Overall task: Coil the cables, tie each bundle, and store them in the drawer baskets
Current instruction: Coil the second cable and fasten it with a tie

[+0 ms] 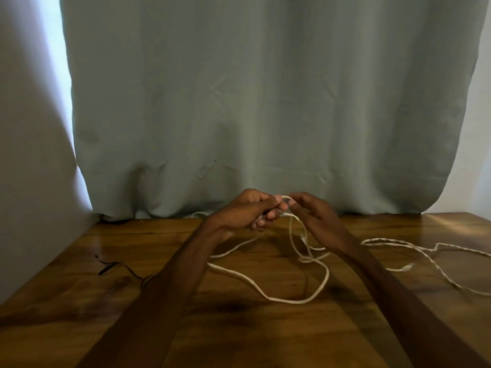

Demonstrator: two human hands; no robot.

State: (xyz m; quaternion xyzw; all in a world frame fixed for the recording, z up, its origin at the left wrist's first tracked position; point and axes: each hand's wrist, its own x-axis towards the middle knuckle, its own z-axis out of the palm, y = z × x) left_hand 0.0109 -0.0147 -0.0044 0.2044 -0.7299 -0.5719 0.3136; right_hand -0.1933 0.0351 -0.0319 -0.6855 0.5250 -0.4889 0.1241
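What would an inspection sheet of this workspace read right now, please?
Surface: wooden table, glossy.
Job's things: white cable, lying in loose uncoiled loops; no ties or drawer baskets seen.
Clutter: nothing seen.
Hands: left hand grips the white cable; right hand pinches it alongside, above the table.
Cables: twisted white cable loose at the right; thin dark cable at the left.
Surroundings: grey-green curtain behind the table; pale wall at the left.
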